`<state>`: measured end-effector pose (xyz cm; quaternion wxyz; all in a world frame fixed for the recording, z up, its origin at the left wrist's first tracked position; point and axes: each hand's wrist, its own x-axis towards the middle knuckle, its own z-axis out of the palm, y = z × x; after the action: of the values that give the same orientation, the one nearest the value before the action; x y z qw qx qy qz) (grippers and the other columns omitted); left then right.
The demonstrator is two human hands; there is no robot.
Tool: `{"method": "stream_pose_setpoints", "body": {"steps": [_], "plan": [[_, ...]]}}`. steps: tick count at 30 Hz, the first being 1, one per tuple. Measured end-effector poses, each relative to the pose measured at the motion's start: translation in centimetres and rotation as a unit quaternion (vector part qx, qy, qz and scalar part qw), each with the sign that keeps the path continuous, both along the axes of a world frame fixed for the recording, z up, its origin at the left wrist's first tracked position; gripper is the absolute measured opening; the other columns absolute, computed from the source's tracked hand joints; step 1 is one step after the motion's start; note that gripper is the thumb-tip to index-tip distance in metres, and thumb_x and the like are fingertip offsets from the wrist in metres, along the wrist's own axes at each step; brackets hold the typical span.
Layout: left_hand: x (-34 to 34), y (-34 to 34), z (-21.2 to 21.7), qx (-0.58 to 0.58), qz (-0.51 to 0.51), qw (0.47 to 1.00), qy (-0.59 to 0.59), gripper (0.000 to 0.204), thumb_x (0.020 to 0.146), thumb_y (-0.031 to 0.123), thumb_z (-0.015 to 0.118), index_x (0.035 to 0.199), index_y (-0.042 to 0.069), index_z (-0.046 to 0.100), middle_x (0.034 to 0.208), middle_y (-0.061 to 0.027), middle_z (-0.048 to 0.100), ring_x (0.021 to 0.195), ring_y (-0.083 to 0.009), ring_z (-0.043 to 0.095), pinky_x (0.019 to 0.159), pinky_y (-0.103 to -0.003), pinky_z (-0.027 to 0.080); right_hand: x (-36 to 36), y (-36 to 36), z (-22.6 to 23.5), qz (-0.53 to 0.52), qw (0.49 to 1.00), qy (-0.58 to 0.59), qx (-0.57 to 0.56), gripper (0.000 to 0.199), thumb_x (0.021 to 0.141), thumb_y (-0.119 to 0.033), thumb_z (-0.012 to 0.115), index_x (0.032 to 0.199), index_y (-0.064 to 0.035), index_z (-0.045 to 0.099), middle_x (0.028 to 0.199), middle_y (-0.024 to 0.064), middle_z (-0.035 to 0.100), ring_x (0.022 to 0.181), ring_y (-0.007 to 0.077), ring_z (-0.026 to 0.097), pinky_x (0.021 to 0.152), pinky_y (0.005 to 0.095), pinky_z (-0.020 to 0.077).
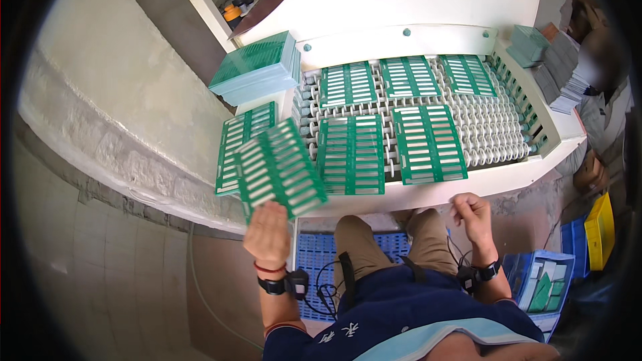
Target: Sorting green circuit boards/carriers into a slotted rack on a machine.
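My left hand (pixel 266 234) grips the near edge of a green circuit board panel (pixel 284 164) with rows of pale slots. The panel is tilted and a little blurred, over the left front corner of a white roller conveyor (pixel 495 130). Partly behind it, another green panel (pixel 246 130) lies on the left ledge. Two panels (pixel 351 154) (pixel 430 144) lie side by side on the near rollers, and a row of three (pixel 348 83) (pixel 409 77) (pixel 468 73) lies behind them. My right hand (pixel 472 215) is just off the conveyor's front edge, fingers curled with nothing visible in them.
A tall stack of green boards (pixel 257 63) stands at the back left corner. On the right ledge are a smaller green stack (pixel 528 45) and grey sheets (pixel 562 70). A blue crate (pixel 540 287) with board pieces and a yellow bin (pixel 600 230) are at my right.
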<state>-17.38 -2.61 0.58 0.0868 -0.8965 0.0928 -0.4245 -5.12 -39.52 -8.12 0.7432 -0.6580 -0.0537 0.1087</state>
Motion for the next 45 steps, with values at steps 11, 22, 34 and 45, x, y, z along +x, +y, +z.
{"method": "stream_pose_setpoints", "body": {"steps": [11, 22, 34, 45], "plan": [[3.9, -9.9, -1.4, -0.012, -0.215, 0.974, 0.067, 0.02, 0.076, 0.005, 0.057, 0.095, 0.002, 0.065, 0.097, -0.0114, 0.064, 0.096, -0.0251, 0.062, 0.084, -0.038, 0.05, -1.0, 4.8, 3.9, 0.191, 0.971, 0.081, 0.118, 0.025, 0.088, -0.017, 0.056, 0.098, 0.006, 0.057, 0.077, 0.0092, 0.063, 0.057, 0.0129, 0.06, 0.052, 0.0236, 0.051], [2.9, -4.3, -1.6, -0.096, -0.074, 0.992, 0.025, 0.034, 0.074, 0.014, 0.071, 0.104, 0.003, 0.059, 0.118, -0.0161, 0.055, 0.113, -0.0361, 0.05, 0.097, -0.048, 0.038, 10.2, -10.0, -0.7, -0.161, 0.983, -0.044, -0.08, 0.023, 0.09, -0.018, 0.052, 0.086, 0.0021, 0.062, 0.06, -0.0006, 0.052, 0.043, 0.0059, 0.043, 0.039, 0.0196, 0.035], [-1.0, 6.8, -1.7, -0.404, 0.205, 0.88, -0.144, 0.04, 0.084, 0.019, 0.061, 0.113, -0.008, 0.052, 0.116, -0.0249, 0.053, 0.11, -0.0351, 0.05, 0.091, -0.04, 0.041, 20.1, -18.3, -5.4, -0.224, 0.761, -0.23, -0.563, 0.027, 0.083, -0.021, 0.056, 0.095, 0.0025, 0.063, 0.086, 0.0182, 0.063, 0.083, 0.0326, 0.06, 0.075, 0.0393, 0.0451], [0.3, 7.0, -1.2, -0.533, 0.17, 0.815, -0.151, 0.044, 0.085, 0.028, 0.06, 0.109, -0.008, 0.055, 0.088, -0.0194, 0.063, 0.083, -0.0256, 0.064, 0.069, -0.034, 0.051, 6.5, 2.5, 2.8, 0.077, 0.926, -0.243, -0.278, 0.011, 0.079, -0.007, 0.064, 0.088, -0.0008, 0.064, 0.083, 0.0083, 0.062, 0.072, 0.014, 0.057, 0.063, 0.0251, 0.0441]]}}
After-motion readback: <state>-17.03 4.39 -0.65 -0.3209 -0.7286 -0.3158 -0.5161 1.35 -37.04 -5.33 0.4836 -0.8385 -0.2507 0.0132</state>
